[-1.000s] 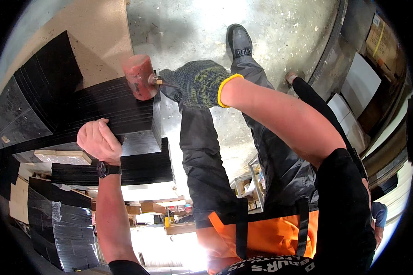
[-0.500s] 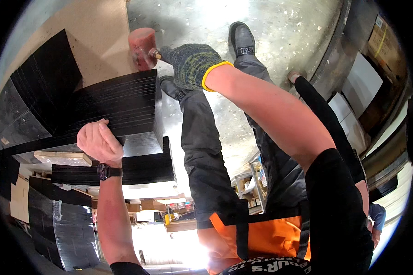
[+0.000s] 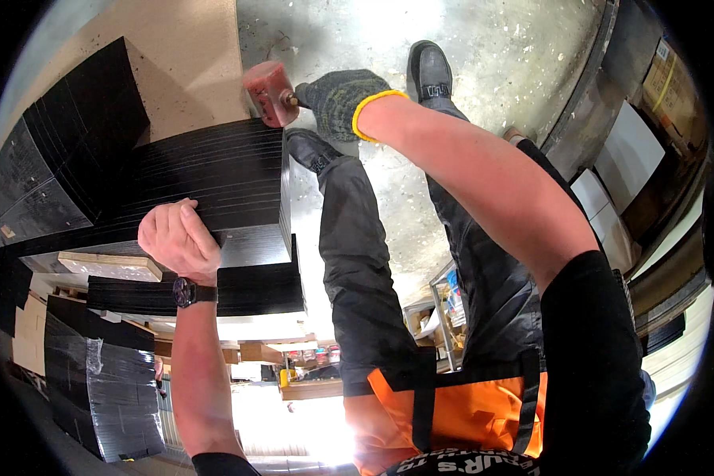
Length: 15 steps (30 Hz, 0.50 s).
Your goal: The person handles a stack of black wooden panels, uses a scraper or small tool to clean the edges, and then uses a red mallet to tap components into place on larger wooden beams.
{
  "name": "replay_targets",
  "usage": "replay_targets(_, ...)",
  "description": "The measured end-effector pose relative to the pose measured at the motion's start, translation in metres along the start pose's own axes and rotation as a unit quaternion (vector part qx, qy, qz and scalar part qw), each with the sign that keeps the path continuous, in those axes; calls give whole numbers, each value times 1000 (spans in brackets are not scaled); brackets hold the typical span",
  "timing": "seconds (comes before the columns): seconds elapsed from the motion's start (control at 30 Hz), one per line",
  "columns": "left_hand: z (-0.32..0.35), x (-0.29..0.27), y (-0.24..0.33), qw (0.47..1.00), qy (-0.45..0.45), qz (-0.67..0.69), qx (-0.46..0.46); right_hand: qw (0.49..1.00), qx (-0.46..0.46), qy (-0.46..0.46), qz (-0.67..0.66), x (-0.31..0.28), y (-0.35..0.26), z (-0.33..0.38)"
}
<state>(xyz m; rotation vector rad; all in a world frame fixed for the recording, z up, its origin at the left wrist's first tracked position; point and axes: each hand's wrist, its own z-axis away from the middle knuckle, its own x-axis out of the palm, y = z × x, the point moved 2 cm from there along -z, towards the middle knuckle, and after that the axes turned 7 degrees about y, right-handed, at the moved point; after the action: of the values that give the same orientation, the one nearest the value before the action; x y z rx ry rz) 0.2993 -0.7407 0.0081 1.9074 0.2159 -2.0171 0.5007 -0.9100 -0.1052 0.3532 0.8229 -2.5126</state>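
A thick stack of black sheets (image 3: 214, 170) lies at the left, its edges showing as fine lines. My left hand (image 3: 178, 236) is bare, with a dark watch (image 3: 184, 292) on the wrist. Its fingers are curled together over the stack's near edge. In a dark knitted glove with a yellow cuff, my right hand (image 3: 343, 103) grips a mallet. The mallet's red head (image 3: 270, 94) is at the far right corner of the stack; I cannot tell whether the two touch. Most of the handle is hidden in the glove.
Another black stack (image 3: 87, 135) rises at the far left, beside a brown board (image 3: 186, 55). More black sheets (image 3: 258, 289) sit lower, near my left wrist. My shoes (image 3: 430, 71) stand on the concrete floor (image 3: 516, 47). White panels (image 3: 628, 147) and a cardboard box (image 3: 668, 83) are at the right.
The mallet and my right hand have moved a little right and nearer, toward the stack's corner. My left hand keeps its place on the stack. The whole view has shifted slightly.
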Motion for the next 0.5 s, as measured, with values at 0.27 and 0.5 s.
replay_targets(0.27, 0, 4, 2, 1000, 3, 19, -18, 999, 28, -12, 22, 1, 5, -5)
replay_targets(0.5, -2, 1, 4, 1000, 13, -2, -5, 998, 64, 8, -3, 10, 3, -16)
